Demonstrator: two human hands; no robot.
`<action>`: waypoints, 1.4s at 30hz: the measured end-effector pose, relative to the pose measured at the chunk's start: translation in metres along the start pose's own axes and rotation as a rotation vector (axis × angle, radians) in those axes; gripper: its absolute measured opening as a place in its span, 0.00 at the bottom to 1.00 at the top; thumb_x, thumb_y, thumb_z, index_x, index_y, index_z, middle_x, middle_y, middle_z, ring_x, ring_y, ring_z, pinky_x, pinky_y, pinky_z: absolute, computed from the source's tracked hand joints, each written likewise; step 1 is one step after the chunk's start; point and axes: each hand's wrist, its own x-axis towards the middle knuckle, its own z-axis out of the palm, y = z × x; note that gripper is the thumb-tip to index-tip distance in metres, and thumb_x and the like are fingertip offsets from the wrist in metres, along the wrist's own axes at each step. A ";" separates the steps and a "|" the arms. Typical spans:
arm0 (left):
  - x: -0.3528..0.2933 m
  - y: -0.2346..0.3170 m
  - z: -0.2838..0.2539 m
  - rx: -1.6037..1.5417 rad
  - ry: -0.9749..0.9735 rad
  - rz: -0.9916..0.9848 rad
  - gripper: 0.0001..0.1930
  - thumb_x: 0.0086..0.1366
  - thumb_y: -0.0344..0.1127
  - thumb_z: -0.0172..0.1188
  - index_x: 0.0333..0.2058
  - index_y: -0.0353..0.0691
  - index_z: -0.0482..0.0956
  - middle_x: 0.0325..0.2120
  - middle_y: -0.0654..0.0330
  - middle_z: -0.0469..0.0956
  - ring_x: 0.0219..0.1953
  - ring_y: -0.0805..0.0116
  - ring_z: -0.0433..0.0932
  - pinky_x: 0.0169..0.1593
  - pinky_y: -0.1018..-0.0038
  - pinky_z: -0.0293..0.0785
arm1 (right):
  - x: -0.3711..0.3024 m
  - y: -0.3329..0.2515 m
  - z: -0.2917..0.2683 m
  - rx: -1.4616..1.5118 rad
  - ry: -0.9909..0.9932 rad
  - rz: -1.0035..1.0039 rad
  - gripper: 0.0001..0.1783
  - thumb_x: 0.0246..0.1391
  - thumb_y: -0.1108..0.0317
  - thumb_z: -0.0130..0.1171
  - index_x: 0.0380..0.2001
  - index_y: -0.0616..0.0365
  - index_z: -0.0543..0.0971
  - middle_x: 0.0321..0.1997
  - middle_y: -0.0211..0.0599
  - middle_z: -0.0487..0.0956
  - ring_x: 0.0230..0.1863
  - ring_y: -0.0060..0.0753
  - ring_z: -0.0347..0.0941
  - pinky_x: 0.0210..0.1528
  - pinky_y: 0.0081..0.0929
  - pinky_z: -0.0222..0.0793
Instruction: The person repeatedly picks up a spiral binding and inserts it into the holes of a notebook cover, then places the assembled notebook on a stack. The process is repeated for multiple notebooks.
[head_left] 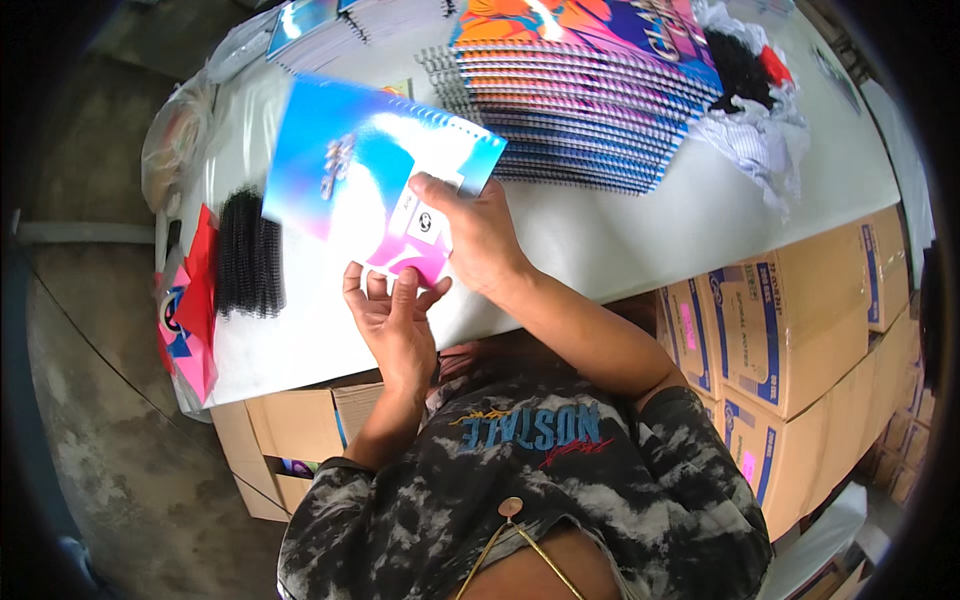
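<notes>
A glossy blue and pink notebook point(310, 165), with a row of punched holes along its upper right edge, is tilted above the white table. No coil shows in those holes. My right hand point(485, 238) grips its right side, thumb lying on the face beside a white label. At the pink lower corner, my left hand point(395, 320) pinches the edge between thumb and fingers. Left of the notebook lies a bundle of black spiral coils point(250, 252). Behind it rises a tall pile of spiral-bound notebooks point(590, 115) with colourful covers.
More bound notebooks point(330, 30) lie at the far left of the table point(590, 235). Crumpled white cloth point(760, 145) and a black heap point(740, 70) sit at the far right. Red and pink wrapping point(195, 310) rests on the left edge. Cardboard boxes point(790, 330) stand below, right.
</notes>
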 end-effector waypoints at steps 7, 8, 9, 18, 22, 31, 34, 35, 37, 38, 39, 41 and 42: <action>0.063 0.025 -0.085 0.532 -0.183 0.246 0.30 0.47 0.20 0.51 0.53 0.35 0.59 0.46 0.55 0.66 0.50 0.67 0.64 0.56 0.72 0.57 | -0.008 -0.034 -0.053 -0.900 -0.546 0.005 0.13 0.50 0.70 0.59 0.40 0.61 0.78 0.31 0.36 0.80 0.31 0.21 0.72 0.36 0.21 0.68; 0.069 0.015 -0.093 0.518 -0.297 0.067 0.23 0.48 0.19 0.50 0.47 0.35 0.66 0.42 0.58 0.69 0.47 0.70 0.66 0.54 0.74 0.59 | -0.007 -0.032 -0.059 -0.901 -0.534 -0.016 0.13 0.49 0.71 0.59 0.41 0.61 0.78 0.34 0.37 0.80 0.34 0.22 0.73 0.39 0.21 0.68; 0.068 -0.001 -0.094 0.522 -0.303 0.098 0.18 0.49 0.19 0.49 0.42 0.36 0.67 0.37 0.61 0.69 0.43 0.72 0.66 0.51 0.75 0.60 | -0.010 -0.031 -0.063 -0.902 -0.522 -0.037 0.14 0.49 0.72 0.59 0.41 0.60 0.78 0.36 0.37 0.80 0.37 0.22 0.73 0.41 0.21 0.68; 0.166 0.025 -0.130 1.551 -0.012 0.725 0.14 0.52 0.31 0.59 0.40 0.39 0.74 0.37 0.52 0.73 0.40 0.52 0.72 0.44 0.65 0.69 | -0.026 -0.022 -0.119 -0.896 -0.374 -0.047 0.19 0.49 0.78 0.58 0.46 0.66 0.73 0.41 0.39 0.78 0.42 0.24 0.73 0.46 0.21 0.68; 0.212 0.042 -0.176 2.018 0.462 0.613 0.17 0.56 0.47 0.58 0.38 0.41 0.76 0.36 0.53 0.73 0.41 0.56 0.73 0.42 0.63 0.70 | -0.024 -0.025 -0.090 -0.847 -0.387 -0.114 0.18 0.50 0.77 0.58 0.45 0.68 0.73 0.41 0.38 0.78 0.41 0.24 0.73 0.46 0.20 0.68; 0.214 0.039 -0.166 1.939 0.293 0.470 0.22 0.56 0.49 0.57 0.43 0.40 0.71 0.38 0.54 0.72 0.44 0.53 0.72 0.44 0.60 0.70 | -0.020 -0.035 -0.070 -0.758 -0.435 -0.151 0.14 0.52 0.75 0.56 0.43 0.67 0.76 0.42 0.40 0.79 0.41 0.21 0.72 0.46 0.19 0.67; 0.207 0.029 -0.161 1.912 0.236 0.527 0.19 0.55 0.47 0.59 0.40 0.41 0.71 0.38 0.55 0.73 0.42 0.56 0.73 0.42 0.64 0.71 | -0.019 -0.033 -0.077 -0.775 -0.426 -0.147 0.13 0.53 0.75 0.56 0.43 0.66 0.76 0.42 0.38 0.79 0.40 0.20 0.72 0.45 0.18 0.67; 0.205 0.030 -0.158 1.852 0.245 0.508 0.18 0.55 0.48 0.59 0.38 0.41 0.72 0.37 0.56 0.73 0.41 0.57 0.74 0.41 0.64 0.71 | -0.020 -0.033 -0.079 -0.772 -0.415 -0.148 0.13 0.53 0.75 0.55 0.43 0.65 0.76 0.42 0.38 0.79 0.40 0.19 0.72 0.44 0.18 0.67; 0.199 0.038 -0.150 1.736 0.263 0.469 0.17 0.54 0.48 0.60 0.35 0.42 0.75 0.34 0.58 0.75 0.38 0.58 0.75 0.39 0.65 0.71 | -0.022 -0.038 -0.085 -0.800 -0.378 -0.149 0.13 0.53 0.75 0.56 0.43 0.66 0.76 0.42 0.38 0.79 0.39 0.19 0.72 0.43 0.17 0.67; 0.193 0.044 -0.142 1.713 0.279 0.457 0.17 0.54 0.49 0.61 0.33 0.42 0.75 0.32 0.59 0.75 0.37 0.58 0.75 0.38 0.66 0.71 | -0.024 -0.041 -0.087 -0.818 -0.356 -0.146 0.13 0.53 0.75 0.56 0.43 0.66 0.76 0.41 0.37 0.79 0.38 0.18 0.71 0.43 0.17 0.67; 0.188 0.052 -0.132 1.690 0.294 0.446 0.17 0.53 0.50 0.61 0.31 0.43 0.76 0.31 0.59 0.75 0.35 0.58 0.76 0.36 0.66 0.71 | -0.025 -0.042 -0.088 -0.805 -0.342 -0.164 0.14 0.52 0.75 0.56 0.43 0.67 0.76 0.41 0.37 0.79 0.38 0.18 0.72 0.43 0.17 0.68; 0.184 0.065 -0.123 1.729 0.316 0.412 0.18 0.50 0.53 0.63 0.26 0.42 0.78 0.26 0.60 0.77 0.32 0.59 0.77 0.33 0.66 0.70 | -0.027 -0.046 -0.086 -0.781 -0.324 -0.204 0.14 0.52 0.75 0.57 0.43 0.67 0.76 0.41 0.37 0.79 0.38 0.18 0.72 0.43 0.17 0.68; 0.186 0.067 -0.120 1.776 0.299 0.321 0.18 0.50 0.53 0.63 0.26 0.42 0.77 0.26 0.60 0.77 0.31 0.59 0.77 0.33 0.66 0.70 | -0.027 -0.047 -0.087 -0.790 -0.324 -0.205 0.14 0.52 0.75 0.57 0.43 0.68 0.76 0.41 0.37 0.79 0.39 0.19 0.72 0.43 0.17 0.68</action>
